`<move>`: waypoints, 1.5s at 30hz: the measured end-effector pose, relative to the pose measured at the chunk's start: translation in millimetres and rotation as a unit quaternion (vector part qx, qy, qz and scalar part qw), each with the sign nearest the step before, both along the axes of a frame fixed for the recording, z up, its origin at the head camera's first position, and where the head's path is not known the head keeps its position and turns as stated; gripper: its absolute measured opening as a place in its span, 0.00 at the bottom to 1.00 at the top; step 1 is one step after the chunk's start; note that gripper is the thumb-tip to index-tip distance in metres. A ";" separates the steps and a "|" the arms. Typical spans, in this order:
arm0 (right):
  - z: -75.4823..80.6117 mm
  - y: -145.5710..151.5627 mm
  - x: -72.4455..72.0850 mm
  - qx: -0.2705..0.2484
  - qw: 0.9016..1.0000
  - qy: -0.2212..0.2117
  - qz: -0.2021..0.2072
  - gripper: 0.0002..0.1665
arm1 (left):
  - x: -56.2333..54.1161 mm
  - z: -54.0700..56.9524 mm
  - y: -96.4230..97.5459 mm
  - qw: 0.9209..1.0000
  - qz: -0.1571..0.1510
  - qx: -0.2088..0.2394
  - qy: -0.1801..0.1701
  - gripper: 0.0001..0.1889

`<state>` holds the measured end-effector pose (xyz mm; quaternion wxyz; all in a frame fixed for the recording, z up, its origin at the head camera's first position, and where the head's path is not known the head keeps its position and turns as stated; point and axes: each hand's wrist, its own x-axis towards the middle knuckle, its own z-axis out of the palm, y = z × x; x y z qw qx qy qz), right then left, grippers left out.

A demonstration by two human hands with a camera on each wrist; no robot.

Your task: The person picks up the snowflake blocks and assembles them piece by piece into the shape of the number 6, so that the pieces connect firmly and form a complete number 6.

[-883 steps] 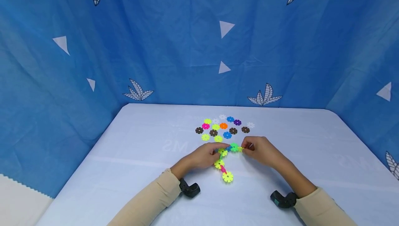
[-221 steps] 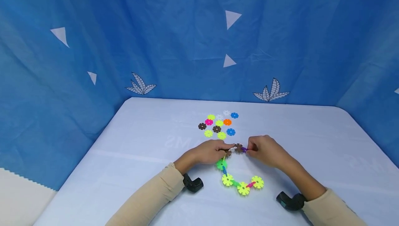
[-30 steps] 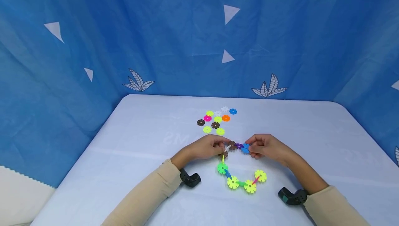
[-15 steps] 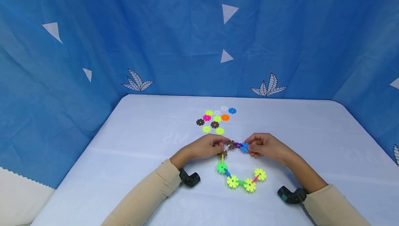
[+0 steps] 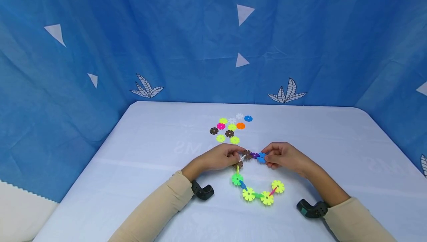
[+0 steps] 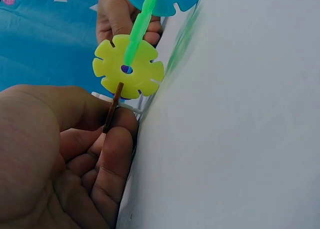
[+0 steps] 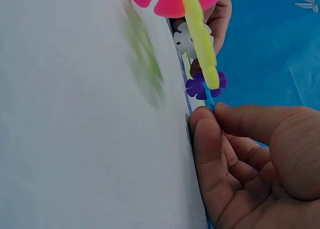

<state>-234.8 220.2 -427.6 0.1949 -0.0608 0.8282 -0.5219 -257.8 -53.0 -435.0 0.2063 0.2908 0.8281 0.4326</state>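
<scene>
A curved chain of slotted plastic snowflake discs lies on the table between my hands. My left hand [image 5: 218, 157] pinches a brown snowflake disc [image 6: 114, 106] between thumb and fingers, beside a white disc [image 5: 242, 158] in the chain. My right hand [image 5: 288, 156] pinches a blue snowflake disc [image 5: 261, 157] at the chain's far end, against the purple disc [image 7: 199, 86]. From the left hand the chain curves toward me through a green disc [image 5: 237, 179] and several yellow ones, to a free yellow disc [image 5: 278, 186]. Fingers partly cover the held discs.
Loose discs lie in a group beyond the hands, among them an orange one [image 5: 240, 126], a pink one [image 5: 221, 126] and a blue one [image 5: 248, 118]. The white table [image 5: 160, 134] ends at a blue patterned curtain [image 5: 200, 49].
Since the older frames, brown, white, purple and blue discs have left the loose group and joined the chain, whose free end has swung right. Over the last second the hands barely move.
</scene>
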 end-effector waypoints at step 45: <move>37.2 -30.3 -136.7 0.289 0.932 0.167 0.140 0.30 | -3.9 -0.5 0.1 1.000 -0.020 0.022 0.003 0.12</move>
